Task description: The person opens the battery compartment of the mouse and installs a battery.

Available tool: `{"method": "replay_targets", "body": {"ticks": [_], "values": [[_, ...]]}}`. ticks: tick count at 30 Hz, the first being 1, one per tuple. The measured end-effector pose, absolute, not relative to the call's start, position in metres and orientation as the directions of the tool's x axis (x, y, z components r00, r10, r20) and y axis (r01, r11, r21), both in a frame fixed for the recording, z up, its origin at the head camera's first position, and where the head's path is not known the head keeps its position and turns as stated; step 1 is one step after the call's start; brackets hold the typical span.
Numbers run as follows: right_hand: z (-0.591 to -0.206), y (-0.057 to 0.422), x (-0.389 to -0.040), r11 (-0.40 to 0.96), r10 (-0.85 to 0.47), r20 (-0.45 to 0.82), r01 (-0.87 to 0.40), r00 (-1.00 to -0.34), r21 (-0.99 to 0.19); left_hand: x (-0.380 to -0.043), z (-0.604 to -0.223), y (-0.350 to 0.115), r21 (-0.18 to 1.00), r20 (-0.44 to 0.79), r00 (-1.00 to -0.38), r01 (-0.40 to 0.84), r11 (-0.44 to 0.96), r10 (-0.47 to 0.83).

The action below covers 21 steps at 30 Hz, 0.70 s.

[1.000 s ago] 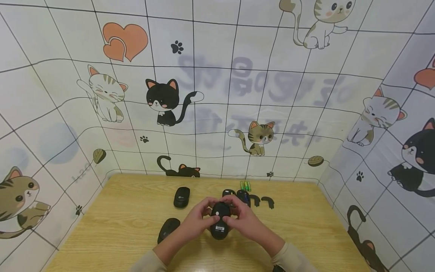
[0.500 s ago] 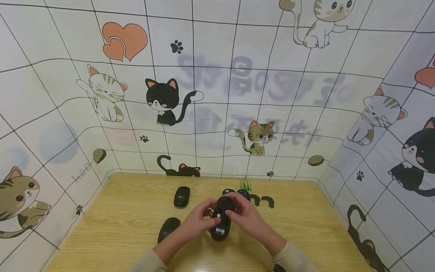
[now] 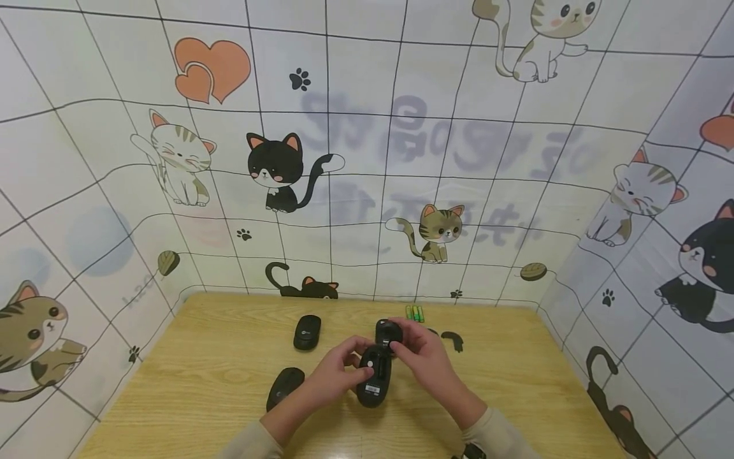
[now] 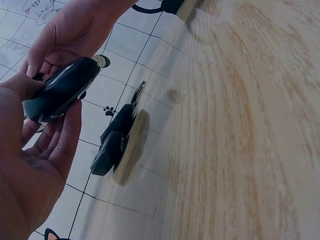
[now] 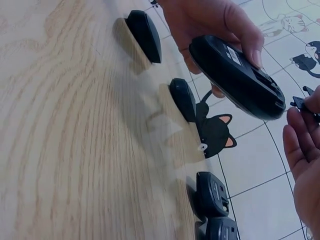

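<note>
My left hand (image 3: 339, 370) grips a black computer mouse (image 3: 374, 390), underside up, its long battery compartment uncovered and a white label near one end. In the left wrist view the thumb lies on one side of this mouse (image 4: 62, 90) and fingers on the other. Just beyond the mouse's far end, my right hand (image 3: 429, 362) pinches a small black battery cover (image 5: 298, 103), apart from the mouse in the right wrist view. The right fingers partly hide the cover.
Two black mice lie to the left, one farther back (image 3: 306, 332), one nearer (image 3: 284, 387). Beyond my hands is another mouse (image 3: 388, 329). Several green batteries (image 3: 414, 313) lie at the back, near a curved dark cover (image 3: 453, 340). A patterned cloth wall (image 3: 355, 274) borders the wooden table (image 3: 218, 357).
My right hand has drawn the battery cover off the mouse and moved away and slightly right, exposing the compartment. The left hand still holds the mouse in nearly the same place.
</note>
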State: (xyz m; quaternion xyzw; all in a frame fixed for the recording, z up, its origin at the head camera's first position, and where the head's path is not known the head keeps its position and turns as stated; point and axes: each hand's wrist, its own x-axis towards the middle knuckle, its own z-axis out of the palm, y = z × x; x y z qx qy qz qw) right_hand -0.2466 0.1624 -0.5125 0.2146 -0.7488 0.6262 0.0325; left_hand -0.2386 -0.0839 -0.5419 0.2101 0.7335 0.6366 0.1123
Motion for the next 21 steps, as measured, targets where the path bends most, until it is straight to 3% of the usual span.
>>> {"method": "replay_targets", "body": {"ticks": [7, 15, 21], "values": [[-0.512, 0.178, -0.254, 0.117, -0.273, 0.256, -0.296, -0.927, -0.948, -0.241, -0.545, -0.085, 0.980, 0.106, -0.892, 0.167, 0.104, 0.439], [-0.517, 0.218, -0.268, 0.264, -0.298, 0.213, -0.295, -0.930, -0.918, -0.244, -0.547, -0.087, 0.981, 0.101, -0.903, 0.160, 0.107, 0.418], [-0.524, 0.252, -0.277, 0.299, -0.324, 0.196, -0.296, -0.926, -0.907, -0.246, -0.549, -0.088, 0.982, 0.103, -0.904, 0.158, 0.100, 0.416]]}}
